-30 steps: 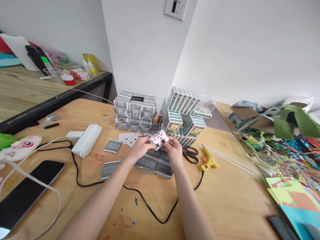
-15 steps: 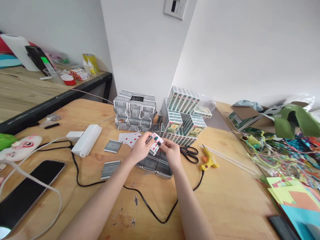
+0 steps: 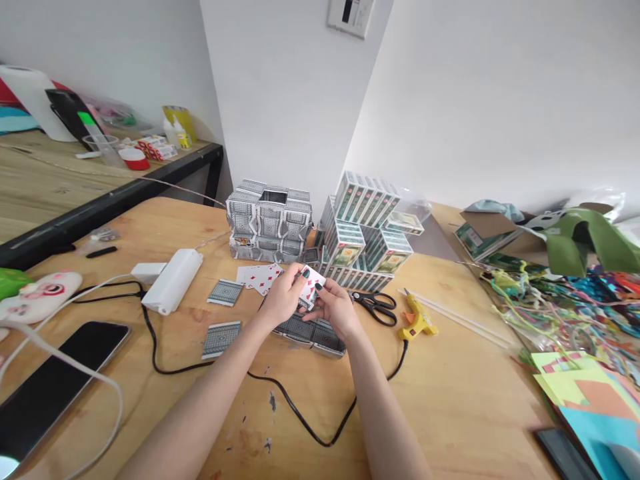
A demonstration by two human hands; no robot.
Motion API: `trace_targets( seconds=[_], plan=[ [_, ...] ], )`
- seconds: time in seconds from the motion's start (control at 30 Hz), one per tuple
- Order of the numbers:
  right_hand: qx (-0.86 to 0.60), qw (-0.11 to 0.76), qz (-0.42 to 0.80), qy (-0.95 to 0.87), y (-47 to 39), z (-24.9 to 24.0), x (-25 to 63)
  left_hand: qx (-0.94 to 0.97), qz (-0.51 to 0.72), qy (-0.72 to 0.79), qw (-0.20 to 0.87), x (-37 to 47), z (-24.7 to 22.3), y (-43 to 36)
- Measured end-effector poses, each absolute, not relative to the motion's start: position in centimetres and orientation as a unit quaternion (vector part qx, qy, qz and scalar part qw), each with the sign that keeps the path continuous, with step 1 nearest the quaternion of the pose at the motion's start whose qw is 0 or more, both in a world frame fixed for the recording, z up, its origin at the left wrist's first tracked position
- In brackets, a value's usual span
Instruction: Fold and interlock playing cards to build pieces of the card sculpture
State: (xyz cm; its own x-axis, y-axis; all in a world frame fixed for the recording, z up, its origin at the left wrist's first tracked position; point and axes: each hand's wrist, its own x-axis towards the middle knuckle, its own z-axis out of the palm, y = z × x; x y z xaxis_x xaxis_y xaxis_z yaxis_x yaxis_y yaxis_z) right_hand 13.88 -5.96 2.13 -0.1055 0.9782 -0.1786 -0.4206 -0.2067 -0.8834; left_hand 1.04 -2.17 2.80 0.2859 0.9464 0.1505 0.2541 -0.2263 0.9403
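Between both hands is a playing card (image 3: 313, 285) with red diamonds, face up. My left hand (image 3: 286, 293) pinches its left side, the thumb on the face. At the right edge, my right hand (image 3: 336, 305) grips it with the thumb, other fingers partly spread beneath. Whether more than one card is held I cannot tell. Below the hands lies a grey block of folded cards (image 3: 305, 330), partly covered by them. Loose diamond cards (image 3: 259, 277) lie face up left of the hands. Two folded card pieces, an upper one (image 3: 225, 292) and a lower one (image 3: 221, 339), rest further left.
Behind stand a grey folded-card structure (image 3: 270, 223) and stacked card boxes (image 3: 367, 227). Black scissors (image 3: 377, 307), a yellow glue gun (image 3: 419, 319) and clear glue sticks (image 3: 460, 320) lie right. A black cable (image 3: 300, 417) loops in front; a white power strip (image 3: 174, 281) sits left.
The right hand's lower fingers have opened out under the card, while its thumb stays at the edge. The card is turned slightly; the left hand has barely moved.
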Motion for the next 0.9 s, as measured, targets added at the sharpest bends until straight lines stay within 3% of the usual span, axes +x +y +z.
trace_targets(
  seconds=[0.9],
  plan=[
    [-0.451, 0.543, 0.596, -0.384, -6.3, 3.1, 13.7, 0.655, 0.412, 0.434, 0.462, 0.8, 3.1, -1.7]
  ],
)
